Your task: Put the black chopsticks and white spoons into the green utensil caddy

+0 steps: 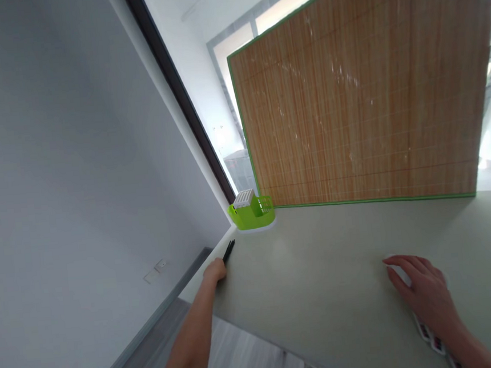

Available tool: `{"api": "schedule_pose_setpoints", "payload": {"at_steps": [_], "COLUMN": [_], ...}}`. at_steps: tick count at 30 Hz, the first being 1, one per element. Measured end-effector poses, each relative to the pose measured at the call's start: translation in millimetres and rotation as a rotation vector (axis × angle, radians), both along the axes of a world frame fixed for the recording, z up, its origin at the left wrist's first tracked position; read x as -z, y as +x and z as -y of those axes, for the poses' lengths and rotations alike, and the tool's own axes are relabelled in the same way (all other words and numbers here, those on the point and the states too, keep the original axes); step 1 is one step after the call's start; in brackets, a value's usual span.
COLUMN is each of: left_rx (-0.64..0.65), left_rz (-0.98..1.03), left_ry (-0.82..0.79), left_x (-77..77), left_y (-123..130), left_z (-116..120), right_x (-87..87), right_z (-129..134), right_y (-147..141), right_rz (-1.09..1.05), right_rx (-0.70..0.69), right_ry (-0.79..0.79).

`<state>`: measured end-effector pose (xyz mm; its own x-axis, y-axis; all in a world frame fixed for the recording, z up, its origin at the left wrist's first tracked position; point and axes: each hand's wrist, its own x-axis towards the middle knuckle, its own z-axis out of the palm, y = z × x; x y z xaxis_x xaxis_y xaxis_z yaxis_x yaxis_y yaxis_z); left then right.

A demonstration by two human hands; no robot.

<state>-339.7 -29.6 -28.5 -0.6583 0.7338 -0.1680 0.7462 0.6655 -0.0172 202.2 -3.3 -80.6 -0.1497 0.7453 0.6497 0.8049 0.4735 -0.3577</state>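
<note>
At the table's left edge, my left hand is closed around a few slim black sticks. Their thin ends point away from me, toward the green basket; whether they are pens or something else I cannot tell. On the right, my right hand curves over a white object, thumb and fingers around its near side. Most of that object is hidden under the palm, so its kind does not show. Below the right wrist lie white-edged pieces with dark patches, partly covered by the forearm.
A bright green basket with a white slatted piece stands at the table's far left corner. A bamboo screen with green edging rises behind the pale table. A grey wall borders the left side.
</note>
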Motion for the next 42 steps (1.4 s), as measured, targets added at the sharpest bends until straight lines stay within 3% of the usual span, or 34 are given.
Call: {"api": "schedule_pose_setpoints", "payload": {"at_steps": [7, 11, 16, 18, 20, 24, 28, 33, 38, 42], "left_rx": [-0.039, 0.025, 0.158, 0.181, 0.214, 0.323, 0.43, 0.529, 0.512, 0.489], "left_rz": [0.014, 0.104, 0.299, 0.637, 0.992, 1.409, 1.514, 1.485, 1.436, 1.433], "left_ry": [0.221, 0.422, 0.741, 1.015, 1.178, 1.17, 1.127, 1.009, 0.867, 0.749], "left_x": [4.8, 3.6, 4.2, 5.7, 7.1, 9.4, 14.1, 26.9, 40.6, 42.8], "left_y": [27.7, 59.4, 141.5, 187.2, 234.9, 316.5, 364.1, 385.7, 390.2, 393.1], "left_z": [8.1, 7.1, -0.9, -4.4, -6.7, -6.9, -5.1, -4.1, -2.7, -2.7], "right_x": [-1.6, -0.9, -2.8, -3.8, -4.7, -6.5, -9.4, -12.4, -12.9, -12.6], "right_z": [-0.4, -1.2, -0.3, 0.2, 0.7, 2.3, 3.4, 3.7, 4.1, 4.6], "right_y": [-0.9, -0.9, -2.4, -3.3, -4.4, -6.7, -8.3, -10.0, -12.0, -11.6], "right_rz": [-0.017, -0.045, -0.071, -0.086, -0.104, -0.138, -0.166, -0.175, -0.175, -0.221], "right_rx": [-0.021, -0.06, -0.099, -0.112, -0.116, -0.102, -0.101, -0.105, -0.114, -0.099], "right_ry": [0.028, 0.025, 0.027, 0.026, 0.009, -0.025, -0.044, -0.049, -0.072, -0.087]}}
